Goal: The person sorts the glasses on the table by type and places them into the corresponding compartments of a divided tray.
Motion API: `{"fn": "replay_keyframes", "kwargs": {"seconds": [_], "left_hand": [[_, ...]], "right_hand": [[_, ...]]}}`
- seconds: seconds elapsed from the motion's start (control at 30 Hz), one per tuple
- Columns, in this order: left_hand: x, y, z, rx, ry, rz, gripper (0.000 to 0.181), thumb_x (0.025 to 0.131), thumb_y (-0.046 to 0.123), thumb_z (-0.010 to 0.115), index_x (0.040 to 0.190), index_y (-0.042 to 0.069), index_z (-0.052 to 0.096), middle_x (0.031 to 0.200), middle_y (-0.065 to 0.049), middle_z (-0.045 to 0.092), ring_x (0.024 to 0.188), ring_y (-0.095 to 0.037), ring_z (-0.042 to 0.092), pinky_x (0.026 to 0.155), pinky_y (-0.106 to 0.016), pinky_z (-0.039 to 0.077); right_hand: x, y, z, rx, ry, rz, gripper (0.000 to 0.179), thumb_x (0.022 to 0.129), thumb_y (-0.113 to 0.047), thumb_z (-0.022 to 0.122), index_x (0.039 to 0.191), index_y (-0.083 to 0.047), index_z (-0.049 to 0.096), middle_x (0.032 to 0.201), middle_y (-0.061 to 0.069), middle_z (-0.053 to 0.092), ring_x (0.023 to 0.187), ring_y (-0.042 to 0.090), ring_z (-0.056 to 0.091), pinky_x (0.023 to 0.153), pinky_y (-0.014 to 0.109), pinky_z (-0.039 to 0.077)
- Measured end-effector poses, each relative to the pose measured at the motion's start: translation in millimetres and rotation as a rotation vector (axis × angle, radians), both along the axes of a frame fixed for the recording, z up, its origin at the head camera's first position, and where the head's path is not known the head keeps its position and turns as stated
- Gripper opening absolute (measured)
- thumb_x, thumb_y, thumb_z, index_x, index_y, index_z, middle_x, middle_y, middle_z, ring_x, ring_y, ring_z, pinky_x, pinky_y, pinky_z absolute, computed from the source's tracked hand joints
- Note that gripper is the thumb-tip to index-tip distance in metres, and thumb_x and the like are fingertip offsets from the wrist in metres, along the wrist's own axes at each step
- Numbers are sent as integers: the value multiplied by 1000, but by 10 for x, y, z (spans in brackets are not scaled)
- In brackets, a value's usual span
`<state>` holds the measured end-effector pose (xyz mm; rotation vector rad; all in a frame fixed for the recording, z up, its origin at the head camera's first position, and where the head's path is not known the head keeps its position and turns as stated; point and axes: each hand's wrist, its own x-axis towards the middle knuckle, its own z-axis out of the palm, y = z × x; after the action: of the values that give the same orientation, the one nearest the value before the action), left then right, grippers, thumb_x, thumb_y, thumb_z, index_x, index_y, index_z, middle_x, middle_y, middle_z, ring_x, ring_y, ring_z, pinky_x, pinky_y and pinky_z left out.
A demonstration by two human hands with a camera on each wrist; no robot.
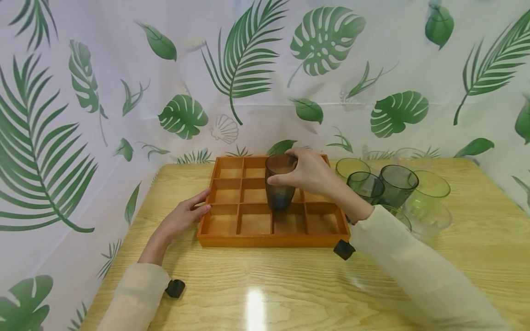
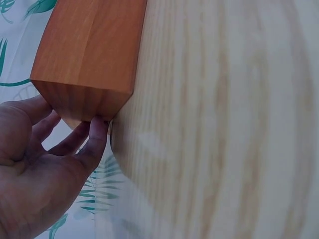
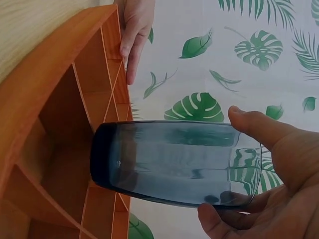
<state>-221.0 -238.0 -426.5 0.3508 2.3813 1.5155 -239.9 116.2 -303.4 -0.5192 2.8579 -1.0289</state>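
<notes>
My right hand (image 1: 312,172) grips a dark blue-grey drinking glass (image 1: 281,193) near its rim, thumb on one side and fingers on the other. The glass is held upright over the middle of an orange-brown wooden compartment tray (image 1: 273,242). In the right wrist view the dark, thick base of the glass (image 3: 174,162) points at the tray's compartments. My left hand (image 1: 180,221) touches the tray's left side with its fingertips. The left wrist view shows those fingers (image 2: 97,142) against the end wall of the tray (image 2: 89,45).
Several glasses stand to the right of the tray: green ones (image 1: 432,186), dark grey ones (image 1: 398,184) and clear ones (image 1: 439,215), some partly behind my right forearm. A leaf-patterned curtain (image 1: 265,115) hangs behind the wooden table (image 1: 223,285).
</notes>
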Motion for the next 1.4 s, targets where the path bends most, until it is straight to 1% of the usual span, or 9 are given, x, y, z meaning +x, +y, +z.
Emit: {"fn": "replay_keyframes", "kwargs": {"seconds": [0.13,0.2,0.33,0.43,0.53,0.87,0.97,1.13,1.4], "left_hand": [[-5,-7,-2,4,-4,6,63,112,23,50,166,10,21,170,-20,17,146,-41,37,116,-56,35],[-14,-7,-7,10,-5,4,63,111,23,50,166,10,21,170,-19,17,147,-41,36,117,-56,34],[-31,-7,-22,19,-5,5,63,111,23,51,166,10,21,170,-19,17,148,-40,35,117,-55,34],[-37,-11,-33,22,-11,9,63,111,22,50,166,11,21,170,-18,16,148,-40,35,117,-55,34],[-39,-11,-38,23,-18,15,63,111,21,50,166,12,21,170,-18,16,147,-40,36,117,-55,35],[-48,-11,-43,0,-11,16,64,111,24,51,167,14,22,170,-17,17,148,-39,35,116,-54,35],[-40,-17,-40,6,-19,25,63,111,23,51,167,14,22,171,-16,17,148,-38,36,116,-54,35],[-19,-14,-17,15,-34,33,62,112,23,50,167,15,22,171,-16,15,149,-39,33,117,-54,34],[-14,17,-5,27,-43,28,62,112,22,49,167,16,21,171,-16,13,151,-39,29,118,-55,32]], "right_hand": [[-115,-58,-6,2,10,-1,94,84,-52,83,150,6,48,146,23,54,130,40,52,105,55,48],[-169,-76,-14,1,17,-1,94,84,-51,83,149,7,48,148,25,52,134,42,50,108,55,46],[-266,-92,-41,-13,21,-11,92,84,-49,84,148,7,49,146,25,53,131,41,53,105,54,48],[-338,-109,-68,-42,26,-19,87,83,-48,84,144,6,53,137,22,60,118,37,60,95,50,53],[-419,-129,-92,-71,45,-22,84,83,-47,85,141,6,56,129,22,64,108,35,62,88,48,54],[-655,-243,-136,-76,90,-73,90,81,-48,86,146,5,54,139,22,60,120,36,58,98,50,51],[-703,-307,-131,-72,103,-66,94,80,-49,87,148,6,51,143,22,57,126,36,55,103,50,49],[-789,-399,-151,-79,110,-46,95,81,-49,87,149,7,49,144,23,56,128,36,54,104,50,49],[-889,-469,-197,-117,116,-62,93,85,-44,85,152,5,46,149,22,52,134,37,50,107,50,47]]}}
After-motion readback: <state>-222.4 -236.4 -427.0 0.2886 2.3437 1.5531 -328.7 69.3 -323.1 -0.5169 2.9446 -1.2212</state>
